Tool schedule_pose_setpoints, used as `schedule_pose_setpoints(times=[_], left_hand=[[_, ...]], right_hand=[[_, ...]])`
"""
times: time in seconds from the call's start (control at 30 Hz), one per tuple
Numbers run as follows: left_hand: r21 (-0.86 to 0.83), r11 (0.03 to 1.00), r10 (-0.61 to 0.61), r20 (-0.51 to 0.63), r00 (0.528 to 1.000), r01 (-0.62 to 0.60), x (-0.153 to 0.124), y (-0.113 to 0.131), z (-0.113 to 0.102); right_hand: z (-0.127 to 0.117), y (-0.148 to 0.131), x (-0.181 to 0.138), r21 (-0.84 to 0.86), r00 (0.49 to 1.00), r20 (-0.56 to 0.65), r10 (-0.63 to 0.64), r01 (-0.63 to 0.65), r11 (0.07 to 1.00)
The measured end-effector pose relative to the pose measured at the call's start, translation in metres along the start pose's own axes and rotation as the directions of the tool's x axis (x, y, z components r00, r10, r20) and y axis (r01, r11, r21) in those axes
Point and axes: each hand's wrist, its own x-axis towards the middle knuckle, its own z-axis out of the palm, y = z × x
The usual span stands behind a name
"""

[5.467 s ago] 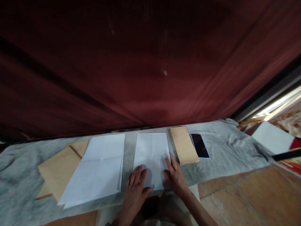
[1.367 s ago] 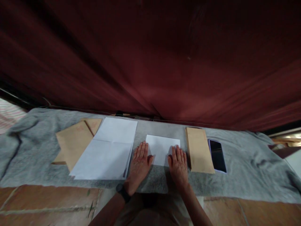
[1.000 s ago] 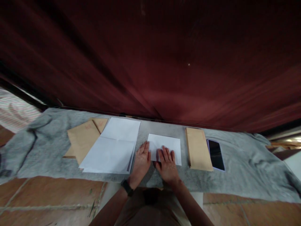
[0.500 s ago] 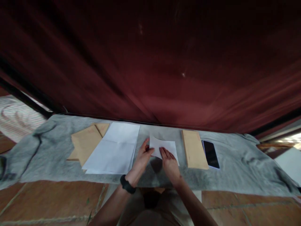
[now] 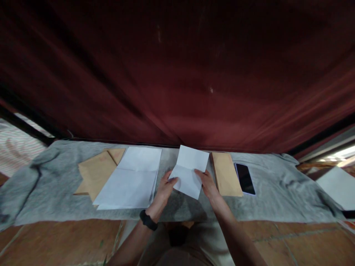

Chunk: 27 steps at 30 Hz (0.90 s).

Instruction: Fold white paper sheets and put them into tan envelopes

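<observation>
Paper (image 5: 189, 170), folded and white, looks light and bendy, and the left hand (image 5: 164, 187) and right hand (image 5: 208, 184) each pinch one side edge, just beside the brown envelope (image 5: 225, 179).

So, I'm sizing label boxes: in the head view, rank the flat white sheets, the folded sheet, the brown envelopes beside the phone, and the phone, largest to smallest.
1. flat white sheets
2. folded sheet and brown envelopes: look alike; the sheet is held up, nearer the camera, so unranked.
3. phone
</observation>
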Motion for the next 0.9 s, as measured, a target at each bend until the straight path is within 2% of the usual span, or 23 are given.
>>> schedule_pose_setpoints(times=[0.1,0.17,0.23,0.3,0.4,0.43,0.5,0.57,0.63,0.7,0.77,0.83,0.9], left_hand=[[0.077,0.997,-0.007,-0.14,0.99,0.018,0.002,-0.018,-0.002],[0.083,0.996,-0.023,-0.193,0.981,0.039,0.002,-0.029,-0.003],[0.051,0.997,-0.046,-0.189,0.981,0.057,0.001,-0.036,-0.003],[0.01,0.997,-0.069,-0.162,0.984,0.072,-0.002,-0.04,-0.003],[-0.028,0.996,-0.086,-0.133,0.987,0.083,-0.006,-0.039,-0.003],[-0.032,0.996,-0.089,-0.128,0.988,0.086,-0.007,-0.038,-0.004],[-0.02,0.995,-0.096,-0.11,0.989,0.094,-0.011,-0.037,-0.006],[0.033,0.995,-0.093,-0.079,0.993,0.096,-0.017,-0.038,-0.012],[0.153,0.986,-0.059,-0.072,0.996,0.07,-0.022,-0.038,-0.022],[0.359,0.933,0.063,-0.105,0.992,-0.021,-0.026,-0.037,-0.032],[0.582,0.796,0.256,-0.079,0.963,-0.164,-0.027,-0.032,-0.036],[0.704,0.633,0.388,0.074,0.919,-0.323,-0.022,-0.025,-0.031],[0.708,0.518,0.392,0.303,0.869,-0.48,-0.013,-0.02,-0.018]], right_hand=[[0.0,0.021,0.004,-0.256,0.982,-0.093,-0.166,0.138,0.957],[-0.001,0.032,-0.004,-0.433,0.946,-0.06,-0.317,0.262,0.863],[-0.003,0.042,-0.02,-0.577,0.903,0.109,-0.416,0.398,0.713],[-0.004,0.049,-0.038,-0.64,0.842,0.327,-0.429,0.532,0.554],[-0.007,0.052,-0.059,-0.64,0.695,0.614,-0.374,0.716,0.278],[-0.007,0.052,-0.063,-0.631,0.659,0.665,-0.351,0.748,0.208],[-0.009,0.05,-0.066,-0.634,0.634,0.699,-0.33,0.763,0.124],[-0.011,0.049,-0.064,-0.648,0.637,0.695,-0.335,0.756,0.094],[-0.014,0.048,-0.061,-0.637,0.626,0.709,-0.325,0.766,0.084],[-0.018,0.046,-0.059,-0.609,0.605,0.738,-0.298,0.788,0.091],[-0.022,0.042,-0.059,-0.582,0.59,0.762,-0.268,0.805,0.117],[-0.026,0.038,-0.06,-0.553,0.575,0.783,-0.236,0.818,0.157],[-0.027,0.034,-0.061,-0.531,0.566,0.794,-0.223,0.823,0.201]])
